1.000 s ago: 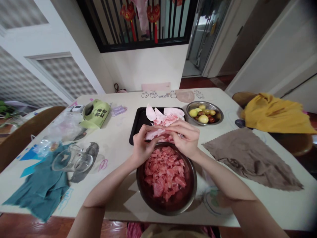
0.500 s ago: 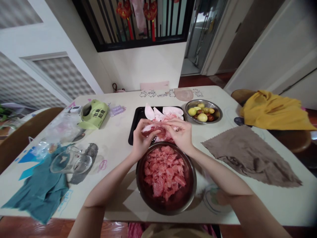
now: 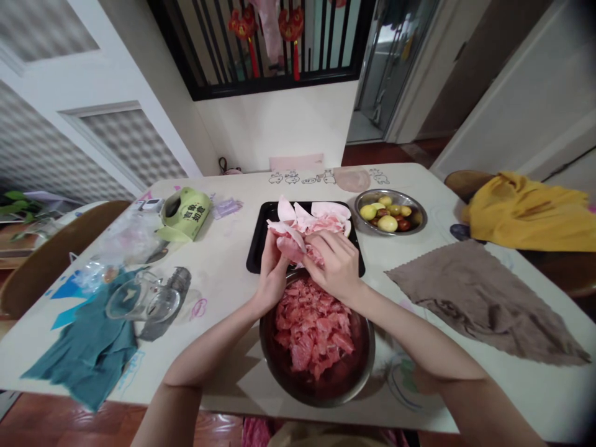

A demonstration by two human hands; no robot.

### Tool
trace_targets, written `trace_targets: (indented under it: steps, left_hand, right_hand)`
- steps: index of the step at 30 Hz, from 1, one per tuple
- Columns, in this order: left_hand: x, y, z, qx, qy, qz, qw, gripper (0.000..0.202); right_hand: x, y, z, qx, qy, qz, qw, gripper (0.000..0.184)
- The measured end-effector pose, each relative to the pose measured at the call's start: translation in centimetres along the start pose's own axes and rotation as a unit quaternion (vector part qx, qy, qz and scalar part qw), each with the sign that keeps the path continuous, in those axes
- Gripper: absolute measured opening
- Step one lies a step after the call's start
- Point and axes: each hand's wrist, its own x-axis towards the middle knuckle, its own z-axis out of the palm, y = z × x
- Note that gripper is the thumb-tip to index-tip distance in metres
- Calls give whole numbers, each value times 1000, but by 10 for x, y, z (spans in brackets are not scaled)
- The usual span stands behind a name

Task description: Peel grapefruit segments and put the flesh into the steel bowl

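Note:
A pomelo segment (image 3: 289,241), pink with pale membrane, is between my two hands above the near edge of a black tray (image 3: 254,253). My left hand (image 3: 274,270) grips it from the left, thumb on the near side. From the right, my right hand (image 3: 336,266) pinches its edge, with the fingertips partly hidden. Thick white rind pieces (image 3: 330,211) and pale membrane scraps lie in the tray. Directly below my hands stands a steel bowl (image 3: 370,360) holding a heap of peeled pink pomelo flesh (image 3: 316,329).
A steel bowl of small fruit (image 3: 391,211) stands right of the tray. On the right lies a brown cloth (image 3: 484,298); a glass pitcher (image 3: 139,298), teal cloth (image 3: 88,347) and green bag (image 3: 189,214) are on the left. Yellow fabric (image 3: 531,211) drapes a chair.
Both hands have lowered slightly towards the bowl. The pomelo segment has turned, its pale membrane now opened out at the top left. The whole view has shifted a little.

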Motion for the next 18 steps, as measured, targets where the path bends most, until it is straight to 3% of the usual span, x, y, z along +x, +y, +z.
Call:
trace_targets:
  steps: [6,9,11,14,18]
  left_hand:
    - [-9,8,7,10,28,1,1000,40]
    - [-14,-3,6,22,55,17,998,37]
    - [-17,-14,4,7,77,24,997,47]
    - [-19,-21,4,-9,74,19,997,46]
    - [-13,-6,7,-100,45,43,993,32]
  right_hand:
    - [0,-7,-4,-88,24,-84,992,24]
    - [1,-10,-5,-106,17,-97,989,27]
    - [1,-12,-5,-110,15,-108,988,28]
    - [0,-13,-6,-130,35,-139,981,32]
    - [-3,-18,-8,-179,60,-162,968,28]
